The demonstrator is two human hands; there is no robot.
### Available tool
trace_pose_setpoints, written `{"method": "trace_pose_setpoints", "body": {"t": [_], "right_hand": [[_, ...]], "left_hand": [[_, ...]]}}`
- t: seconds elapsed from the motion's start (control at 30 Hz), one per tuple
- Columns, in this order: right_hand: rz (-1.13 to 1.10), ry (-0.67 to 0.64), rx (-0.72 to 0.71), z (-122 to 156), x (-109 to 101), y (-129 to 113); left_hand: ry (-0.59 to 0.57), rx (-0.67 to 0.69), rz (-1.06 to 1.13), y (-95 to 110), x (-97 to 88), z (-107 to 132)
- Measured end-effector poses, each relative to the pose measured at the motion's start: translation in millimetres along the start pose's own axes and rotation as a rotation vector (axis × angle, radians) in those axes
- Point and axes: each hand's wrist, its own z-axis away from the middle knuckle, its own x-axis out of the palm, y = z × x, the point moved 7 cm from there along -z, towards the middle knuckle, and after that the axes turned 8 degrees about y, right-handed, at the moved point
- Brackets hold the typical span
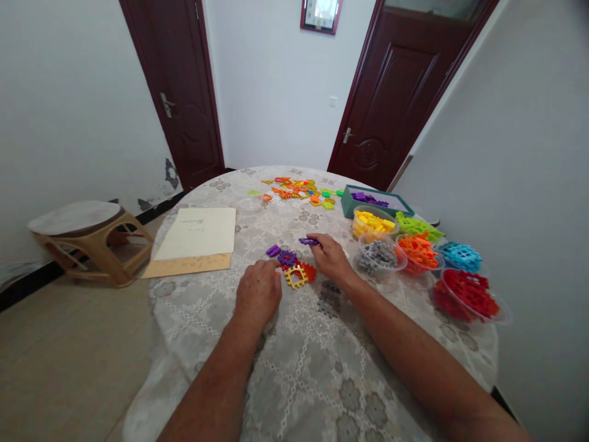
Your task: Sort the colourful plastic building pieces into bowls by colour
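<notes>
My right hand [329, 256] is raised a little over the table, its fingers closed on a flat purple plastic building piece [308, 242]. My left hand [258, 287] rests on the tablecloth with its fingers curled inward. Whatever those fingers may hold is hidden. Just beyond and to the right of them lies a small cluster: a purple gear-shaped piece [288, 258], a yellow square frame piece [296, 277], an orange-red toothed piece [308, 271] and purple tube-like pieces [273, 250]. Some red pieces are partly covered under the cluster.
Clear tubs hold yellow pieces [372, 224], grey pieces [377, 255], orange pieces [418, 250], blue pieces [461, 256] and red pieces [469, 294]. A green box [348, 204] has purple pieces inside. Mixed loose pieces [299, 190] lie farther back. Paper sheets [202, 232] lie left; a stool [92, 239] stands beyond.
</notes>
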Motion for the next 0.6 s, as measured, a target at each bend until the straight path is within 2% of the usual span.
{"method": "trace_pose_setpoints", "body": {"t": [0.13,0.27,0.47,0.6], "right_hand": [[0.126,-0.173,-0.099,3.4,33.0,-35.1],[0.297,-0.291,-0.113,13.0,53.1,-46.2],[0.295,-0.302,-0.11,13.5,55.7,-39.4],[0.29,-0.256,-0.087,5.8,47.0,-29.5]], "left_hand": [[-0.023,-0.017,-0.04,-1.9,2.0,-0.2],[-0.045,-0.009,-0.044,-1.2,3.4,-0.2],[-0.027,-0.009,-0.025,1.4,-1.4,-0.4],[-0.004,-0.001,0.014,2.6,-3.9,-0.8]]}}
